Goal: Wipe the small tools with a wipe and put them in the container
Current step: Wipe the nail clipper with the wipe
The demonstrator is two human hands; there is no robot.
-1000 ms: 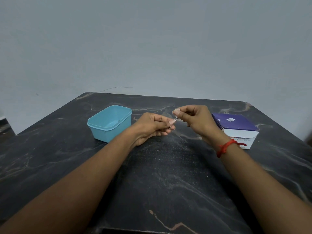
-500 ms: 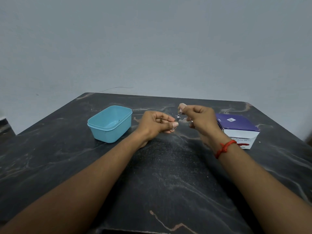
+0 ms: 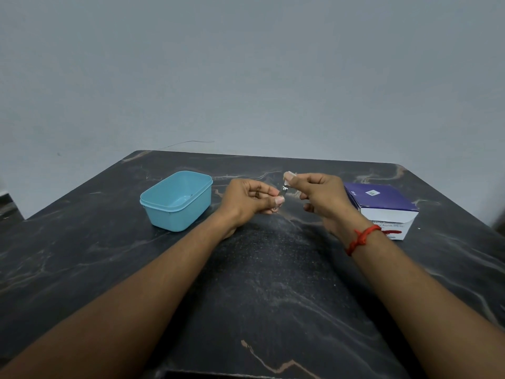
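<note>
My left hand [image 3: 250, 199] pinches a small shiny metal tool [image 3: 283, 190] between thumb and fingers above the middle of the dark marble table [image 3: 259, 283]. My right hand [image 3: 318, 192] pinches a small white wipe [image 3: 289, 175] around the tool's upper end, and most of the wipe is hidden by the fingers. The light blue plastic container [image 3: 177, 201] stands open on the table to the left of my left hand. Something thin lies on its floor, too small to identify.
A purple and white box of alcohol swabs [image 3: 382, 209] sits on the table right of my right hand. A red thread is tied round my right wrist [image 3: 362, 239]. A plain grey wall stands behind the table's far edge.
My right hand has risen slightly and shifted right along the tool with the wipe. My left hand has stayed in place, turning the tool more upright.
</note>
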